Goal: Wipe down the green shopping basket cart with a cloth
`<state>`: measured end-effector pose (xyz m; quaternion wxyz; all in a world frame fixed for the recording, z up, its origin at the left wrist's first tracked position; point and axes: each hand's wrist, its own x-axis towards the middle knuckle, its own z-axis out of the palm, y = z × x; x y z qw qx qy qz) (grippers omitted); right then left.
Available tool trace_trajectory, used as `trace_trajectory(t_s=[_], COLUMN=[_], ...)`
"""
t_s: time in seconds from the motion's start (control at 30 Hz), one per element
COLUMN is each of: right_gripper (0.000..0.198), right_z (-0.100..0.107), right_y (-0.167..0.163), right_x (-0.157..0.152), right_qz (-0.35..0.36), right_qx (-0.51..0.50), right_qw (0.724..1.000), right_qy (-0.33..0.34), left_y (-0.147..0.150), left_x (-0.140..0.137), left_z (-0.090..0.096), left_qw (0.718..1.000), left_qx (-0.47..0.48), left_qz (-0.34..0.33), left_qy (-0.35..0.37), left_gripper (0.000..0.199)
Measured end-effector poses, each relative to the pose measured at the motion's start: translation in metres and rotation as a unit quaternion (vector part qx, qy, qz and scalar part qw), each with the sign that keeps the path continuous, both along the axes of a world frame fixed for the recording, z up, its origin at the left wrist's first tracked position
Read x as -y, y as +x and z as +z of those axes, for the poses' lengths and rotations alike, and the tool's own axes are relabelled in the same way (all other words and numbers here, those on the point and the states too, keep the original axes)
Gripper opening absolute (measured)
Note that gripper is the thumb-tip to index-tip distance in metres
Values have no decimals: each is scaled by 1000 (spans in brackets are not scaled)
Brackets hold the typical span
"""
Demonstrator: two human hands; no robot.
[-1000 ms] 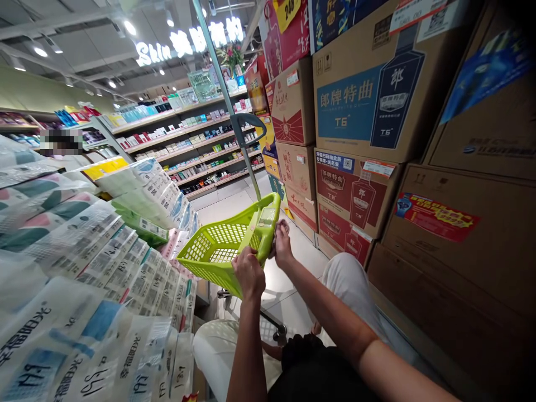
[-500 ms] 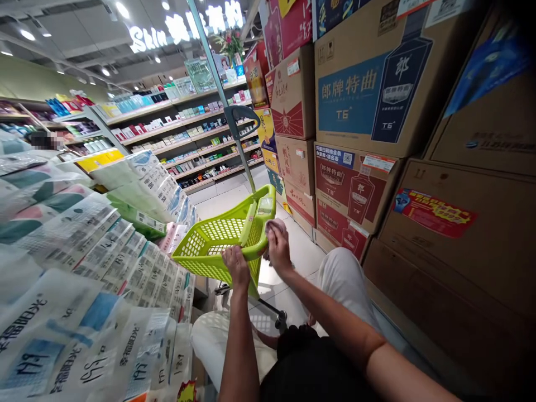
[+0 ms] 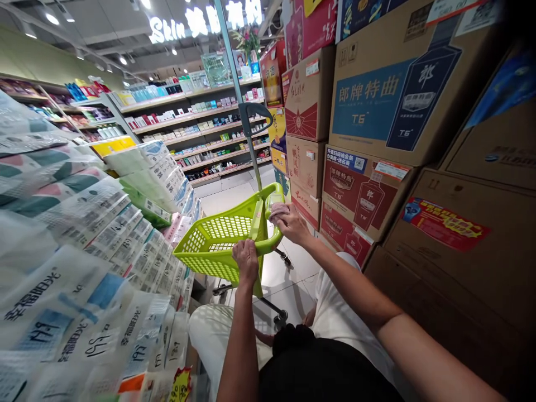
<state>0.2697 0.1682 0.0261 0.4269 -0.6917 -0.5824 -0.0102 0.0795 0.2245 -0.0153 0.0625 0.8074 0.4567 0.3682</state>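
In front of me stands a lime-green shopping cart (image 3: 201, 255) with a perforated plastic basket. My left hand (image 3: 246, 259) is closed over the basket's near rim, left of the curved handle. On the handle's right side, my right hand (image 3: 293, 223) presses a greyish-pink cloth (image 3: 278, 211) against the green plastic. The fingers lie bent over the cloth and partly cover it. A grey pole (image 3: 243, 128) with a dark loop grip rises from beyond the basket. Dark wheels show on the floor underneath.
Stacked cartons (image 3: 364, 106) form a wall close on the right. Wrapped paper packs (image 3: 96, 279) are piled along the left. Shelves of small boxed goods (image 3: 201, 125) stand at the back, beyond a strip of tiled floor (image 3: 224, 201).
My right hand has moved with the cloth from the handle's outer side up onto its top. My left hand keeps its grip on the rim. The whole view has shifted slightly.
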Motion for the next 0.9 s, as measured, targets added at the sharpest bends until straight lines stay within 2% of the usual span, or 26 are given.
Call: trace_trajectory(t_s=[0.07, 0.2, 0.37, 0.43, 0.53, 0.67, 0.77, 0.83, 0.9], right_gripper=[29, 28, 32, 34, 34, 37, 38, 40, 40], right_z=[12, 28, 35, 33, 30, 21, 2, -13, -23], right_y=[6, 11, 21, 20, 22, 29, 9, -13, -29], right_x=[-2, 1, -2, 0, 4, 3, 13, 24, 31], right_qz=[29, 99, 57, 68, 86, 23, -20, -50, -61], right_qx=[73, 207, 234, 228, 185, 82, -1, -69, -130], right_qw=[997, 970, 967, 966, 974, 994, 1000, 992, 981], right_qy=[-26, -76, -88, -97, -96, -67, 18, 91, 134], left_y=[2, 5, 4, 3, 4, 11, 15, 15, 13], left_x=[5, 15, 14, 11, 9, 8, 7, 6, 3], left_z=[1, 1, -5, -7, -8, -5, -4, -5, -6], left_qw=[1000, 998, 997, 997, 997, 997, 998, 998, 998], left_qx=[-27, -46, -70, -71, -73, -68, -59, -54, -50], left_qz=[5, 9, 2, 17, 27, 22, 21, 23, 21], left_qy=[7, 37, 32, 22, 14, -10, -26, -26, -24], left_gripper=[40, 40, 36, 36, 37, 37, 37, 36, 34])
